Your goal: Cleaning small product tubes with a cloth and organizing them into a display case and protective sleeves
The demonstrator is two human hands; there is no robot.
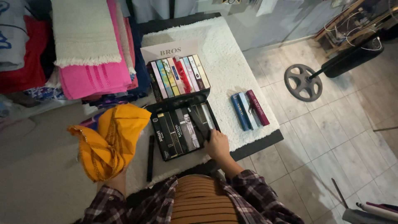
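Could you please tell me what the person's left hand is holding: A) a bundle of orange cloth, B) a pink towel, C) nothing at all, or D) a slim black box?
A: the left hand is wrapped in a bundle of orange cloth that it holds up, while the right hand rests on the slim boxes in the near black tray.

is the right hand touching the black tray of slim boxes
Touching. The head view shows the right hand resting on the near right corner of the black tray, its fingers lying over the slim boxes there with no gap.
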